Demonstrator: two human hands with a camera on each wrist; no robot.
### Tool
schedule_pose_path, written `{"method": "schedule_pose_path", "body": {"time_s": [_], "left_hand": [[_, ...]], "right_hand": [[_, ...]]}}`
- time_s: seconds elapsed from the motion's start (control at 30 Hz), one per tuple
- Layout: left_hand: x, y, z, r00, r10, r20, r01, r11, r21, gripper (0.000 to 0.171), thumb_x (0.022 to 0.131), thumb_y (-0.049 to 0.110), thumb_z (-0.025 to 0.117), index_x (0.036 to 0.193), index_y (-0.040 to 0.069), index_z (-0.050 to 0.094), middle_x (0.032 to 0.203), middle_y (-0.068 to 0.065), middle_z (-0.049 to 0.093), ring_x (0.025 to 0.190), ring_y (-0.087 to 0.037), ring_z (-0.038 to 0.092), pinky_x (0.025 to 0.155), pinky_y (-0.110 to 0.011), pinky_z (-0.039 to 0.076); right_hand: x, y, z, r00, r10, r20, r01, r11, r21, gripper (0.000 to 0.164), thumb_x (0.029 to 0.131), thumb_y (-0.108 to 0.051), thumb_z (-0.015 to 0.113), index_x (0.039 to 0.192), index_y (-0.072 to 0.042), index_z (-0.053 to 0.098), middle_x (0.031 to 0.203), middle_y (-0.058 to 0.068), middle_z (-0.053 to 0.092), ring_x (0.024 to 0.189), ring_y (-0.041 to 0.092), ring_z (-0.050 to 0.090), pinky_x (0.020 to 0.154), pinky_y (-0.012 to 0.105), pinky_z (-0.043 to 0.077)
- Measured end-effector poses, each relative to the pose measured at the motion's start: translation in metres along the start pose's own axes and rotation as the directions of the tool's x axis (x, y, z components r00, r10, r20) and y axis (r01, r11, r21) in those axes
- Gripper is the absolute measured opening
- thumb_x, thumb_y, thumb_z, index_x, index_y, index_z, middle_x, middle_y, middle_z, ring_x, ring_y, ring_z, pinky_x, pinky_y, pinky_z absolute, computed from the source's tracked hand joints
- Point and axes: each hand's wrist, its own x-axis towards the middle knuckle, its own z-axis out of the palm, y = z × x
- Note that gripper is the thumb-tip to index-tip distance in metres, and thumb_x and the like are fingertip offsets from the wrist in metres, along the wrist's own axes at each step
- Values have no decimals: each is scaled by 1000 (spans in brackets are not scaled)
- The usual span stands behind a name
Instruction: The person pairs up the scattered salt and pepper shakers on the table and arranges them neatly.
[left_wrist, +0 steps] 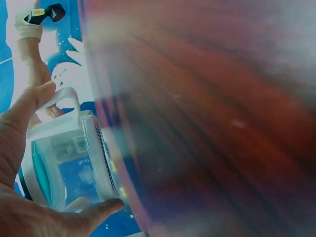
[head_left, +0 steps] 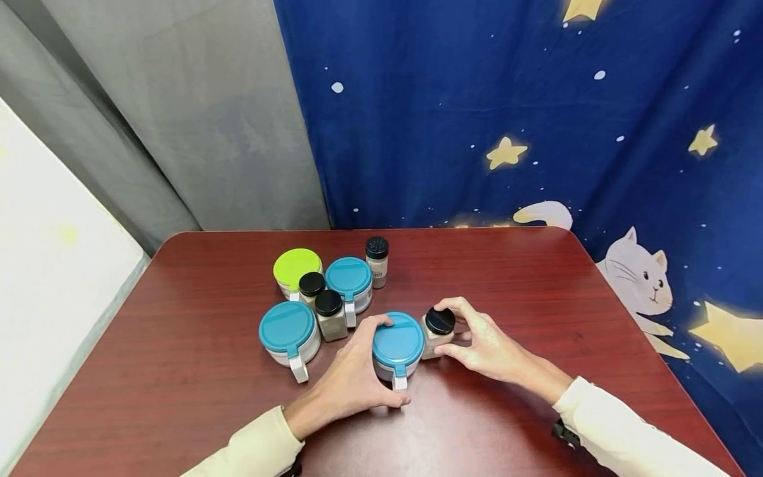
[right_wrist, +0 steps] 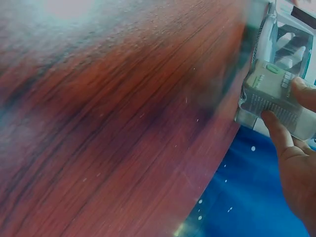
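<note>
The table (head_left: 536, 278) offers passing room rightward; clustered containers (head_left: 328, 303) obstruct left of the held pot (head_left: 398, 341).

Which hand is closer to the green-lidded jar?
The left hand. It holds a blue-lidded jar, to the right of the green-lidded jar; the right hand, gripping a black-capped jar, is farther right.

Left hand (left_wrist: 7, 163) grips clear jar (left_wrist: 74, 160), thumb (left_wrist: 39, 96) beside its white handle (left_wrist: 75, 103). Brown table (left_wrist: 207, 128) adjacent; blue curtain (left_wrist: 113, 227) on far side.
</note>
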Motion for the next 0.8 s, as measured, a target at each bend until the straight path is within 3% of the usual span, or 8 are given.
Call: {"method": "schedule_pose_path", "body": {"time_s": [0.4, 0.8], "left_hand": [[19, 20, 20, 999, 38, 21, -38, 999, -28, 107, 58, 36, 100, 143, 23, 37, 139, 2, 45, 117, -18, 57, 94, -40, 51], [39, 33, 47, 989, 149, -1, -149, 989, 2, 107, 56, 36, 101, 142, 21, 39, 139, 1, 46, 117, -15, 58, 95, -36, 50]], "right_hand": [[-21, 4, -24, 998, -7, -59, 7, 1000, -6, 69, 81, 12, 79, 136, -5, 41, 125, 15, 59, 98, 26, 68, 78, 34, 58], [-42, 9, -46, 993, 43, -112, -48, 998, -41, 71, 80, 18, 77, 136, -3, 39, 129, 16, 56, 97, 22, 66, 74, 31, 59]]}}
